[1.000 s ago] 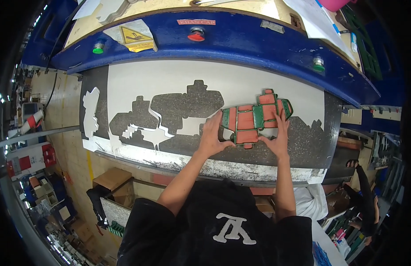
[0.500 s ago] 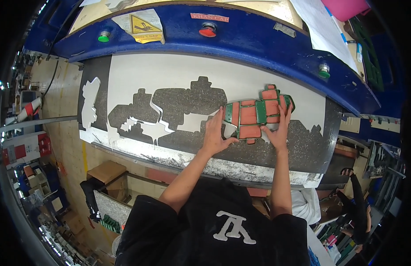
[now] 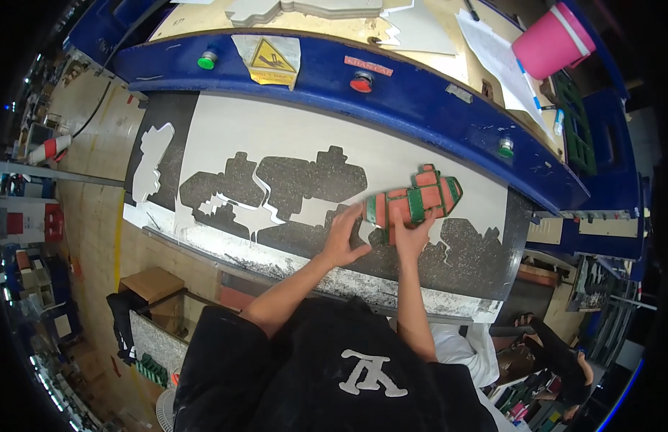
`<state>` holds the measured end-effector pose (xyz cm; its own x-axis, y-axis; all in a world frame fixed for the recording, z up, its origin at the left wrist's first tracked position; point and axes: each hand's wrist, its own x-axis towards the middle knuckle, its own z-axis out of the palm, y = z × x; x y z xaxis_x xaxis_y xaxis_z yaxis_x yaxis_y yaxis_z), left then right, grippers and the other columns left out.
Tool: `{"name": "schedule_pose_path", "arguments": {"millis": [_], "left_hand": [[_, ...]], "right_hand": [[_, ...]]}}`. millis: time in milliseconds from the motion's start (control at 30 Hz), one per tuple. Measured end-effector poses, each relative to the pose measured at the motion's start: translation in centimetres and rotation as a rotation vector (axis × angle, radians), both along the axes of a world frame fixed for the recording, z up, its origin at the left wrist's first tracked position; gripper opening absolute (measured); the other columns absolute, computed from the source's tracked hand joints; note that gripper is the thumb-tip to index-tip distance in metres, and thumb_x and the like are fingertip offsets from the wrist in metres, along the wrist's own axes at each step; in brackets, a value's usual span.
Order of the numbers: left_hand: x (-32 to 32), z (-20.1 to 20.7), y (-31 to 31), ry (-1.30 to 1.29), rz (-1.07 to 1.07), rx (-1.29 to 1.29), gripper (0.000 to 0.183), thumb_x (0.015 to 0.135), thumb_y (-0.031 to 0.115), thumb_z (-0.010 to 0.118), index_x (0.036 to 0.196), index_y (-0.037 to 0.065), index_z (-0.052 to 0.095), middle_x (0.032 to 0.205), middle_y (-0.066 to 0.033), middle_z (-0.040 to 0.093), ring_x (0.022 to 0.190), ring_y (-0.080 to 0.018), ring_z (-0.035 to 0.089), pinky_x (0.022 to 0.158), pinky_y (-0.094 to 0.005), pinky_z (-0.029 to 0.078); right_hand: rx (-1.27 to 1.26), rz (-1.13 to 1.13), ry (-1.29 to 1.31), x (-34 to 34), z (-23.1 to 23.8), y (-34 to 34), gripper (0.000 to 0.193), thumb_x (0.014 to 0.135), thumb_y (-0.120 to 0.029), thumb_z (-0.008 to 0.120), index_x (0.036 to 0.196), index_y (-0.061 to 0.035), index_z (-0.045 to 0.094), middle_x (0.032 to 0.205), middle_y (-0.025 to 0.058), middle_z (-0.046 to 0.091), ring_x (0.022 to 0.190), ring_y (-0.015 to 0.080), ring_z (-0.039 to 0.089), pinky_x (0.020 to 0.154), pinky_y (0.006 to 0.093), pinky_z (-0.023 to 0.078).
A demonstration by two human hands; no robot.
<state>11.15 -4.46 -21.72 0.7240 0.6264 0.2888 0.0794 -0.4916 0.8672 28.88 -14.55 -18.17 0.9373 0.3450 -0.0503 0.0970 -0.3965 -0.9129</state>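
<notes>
A cutting die (image 3: pixel 431 196) with green edges and red foam blocks lies on the right part of a white sheet (image 3: pixel 233 129), beside the cut-out gaps. My right hand (image 3: pixel 412 236) is at the die's near side, fingers over its lower middle and gripping it. Close to the die's left end is my left hand (image 3: pixel 341 239), its fingers and thumb apart with nothing between them. Whether its fingertips touch the die, I cannot tell. Dark cutting board (image 3: pixel 327 176) shows through the gaps in the sheet.
A blue press beam (image 3: pixel 312 90) with a red button (image 3: pixel 361 82) and green buttons crosses beyond the sheet. A white cut piece (image 3: pixel 152 162) lies at the board's left. On the beam's top stand a pink bucket (image 3: pixel 553 43) and papers. Another person (image 3: pixel 564 363) is at lower right.
My right hand has moved from the die's right end to its near middle. My left hand has come off the die's left edge. The die sits turned a little, and the view has shifted.
</notes>
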Motion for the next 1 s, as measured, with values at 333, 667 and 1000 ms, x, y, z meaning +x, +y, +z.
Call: {"name": "schedule_pose_path", "arguments": {"millis": [333,667,1000], "left_hand": [[-3.0,2.2,-2.1,0.025,-0.134,-0.191,0.055,0.082,0.032,0.09,0.127,0.007,0.07,0.132,-0.0177,0.067,0.127,-0.0379,0.061,0.109,-0.0486,0.047],[1.5,2.9,6.4,0.106,0.007,-0.011,0.086,0.073,0.035,0.096,0.143,0.004,0.058,0.134,-0.0192,0.066,0.131,-0.0405,0.058,0.113,-0.0505,0.043],[2.4,-0.1,2.2,0.099,0.119,0.089,0.086,0.07,0.047,0.094,0.137,0.003,0.065,0.133,-0.0189,0.067,0.125,-0.0407,0.06,0.111,-0.0542,0.043]], "right_hand": [[-0.723,0.681,-0.611,7.7,4.5,0.0,0.123,0.052,-0.047,0.098,0.157,-0.0177,0.041,0.158,0.0267,0.04,0.152,0.0451,0.034,0.124,0.0742,0.016],[-0.467,0.209,-0.362,3.3,-2.7,-6.5,0.072,0.09,-0.022,0.082,0.154,-0.0122,0.051,0.154,0.0162,0.057,0.152,0.0429,0.043,0.127,0.069,0.013],[-0.141,0.427,-0.317,7.5,-3.1,-5.3,0.071,0.097,-0.03,0.074,0.159,-0.0093,0.046,0.163,0.0171,0.049,0.161,0.0413,0.028,0.131,0.064,0.003]]}}
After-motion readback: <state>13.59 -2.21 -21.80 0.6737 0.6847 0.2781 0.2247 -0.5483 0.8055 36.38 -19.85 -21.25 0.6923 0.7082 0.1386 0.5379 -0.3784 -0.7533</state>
